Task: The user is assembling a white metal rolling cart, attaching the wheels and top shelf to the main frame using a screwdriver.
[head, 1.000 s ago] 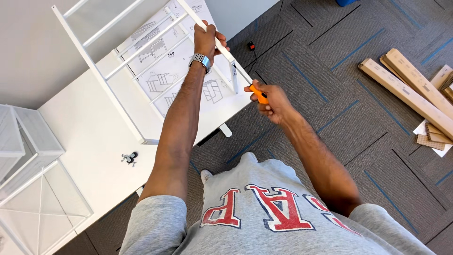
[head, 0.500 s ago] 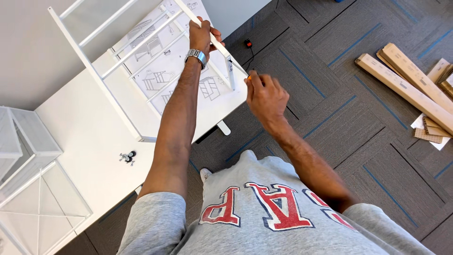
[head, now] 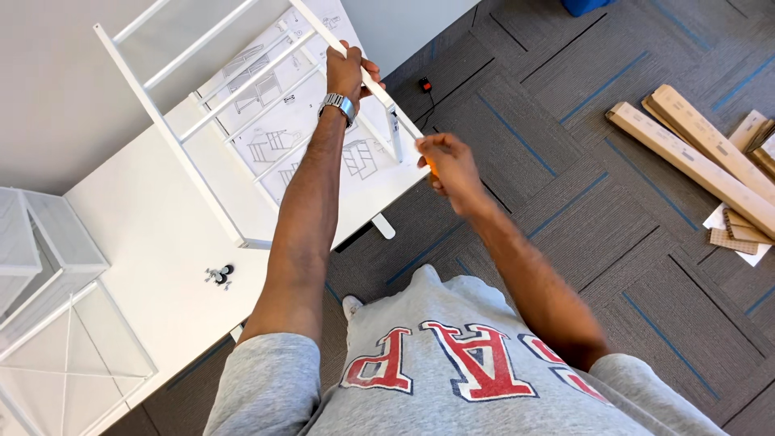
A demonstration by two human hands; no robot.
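The white metal frame [head: 202, 153] lay tilted over the white table [head: 121, 242], on top of the instruction sheet [head: 282, 137]. Further left sat white mesh baskets [head: 48, 266], and a few small screws [head: 219, 275] waited loose, so assembly looked only partway done. The left hand [head: 345, 73] was wrapped tight round the frame's rail. The right hand [head: 448, 161] was closed on an orange-handled screwdriver [head: 431, 167] at the rail's end. Cardboard strips [head: 694, 157] lay on the carpet.
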